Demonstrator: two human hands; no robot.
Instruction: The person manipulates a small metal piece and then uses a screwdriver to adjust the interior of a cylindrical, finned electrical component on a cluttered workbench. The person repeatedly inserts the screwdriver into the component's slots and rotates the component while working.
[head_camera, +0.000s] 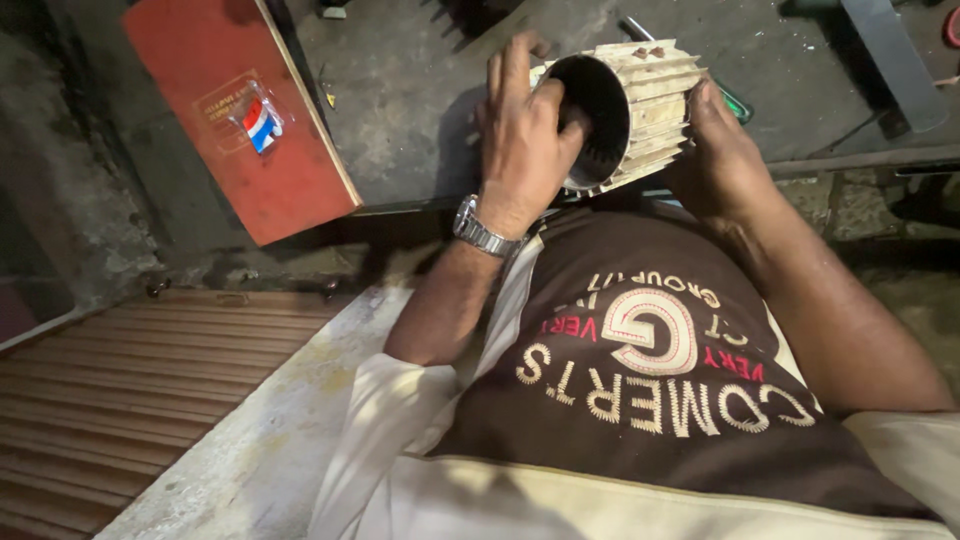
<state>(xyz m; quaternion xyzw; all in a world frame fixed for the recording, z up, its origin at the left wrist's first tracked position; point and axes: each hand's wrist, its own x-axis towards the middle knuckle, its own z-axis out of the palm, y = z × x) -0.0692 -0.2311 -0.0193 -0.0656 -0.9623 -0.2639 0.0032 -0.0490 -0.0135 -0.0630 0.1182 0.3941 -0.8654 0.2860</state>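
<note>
1. Head view, the work: a finned metal cylinder (630, 105), pale and ribbed along its outside, lies on its side at the near edge of the dark table (420, 110), its hollow open end turned toward the person's chest. The bore looks dark; what sits inside cannot be made out. It is being steadied between both hands. How far the job has got does not show.

2. Head view, left hand (525, 130): fingers curled over the rim of the open end, thumb side against the mouth of the bore, closed around the edge. A steel wristwatch (483, 232) sits on that wrist.

3. Head view, right hand (725, 150): palm pressed to the far ribbed side of the cylinder, fingers wrapped behind it, so it grips the body.

4. Head view, surroundings: a red board (250, 130) with a small striped sticker lies at the table's left. A corrugated sheet (130, 390) lies lower left. A green-handled tool (738, 103) peeks out behind the cylinder.
</note>
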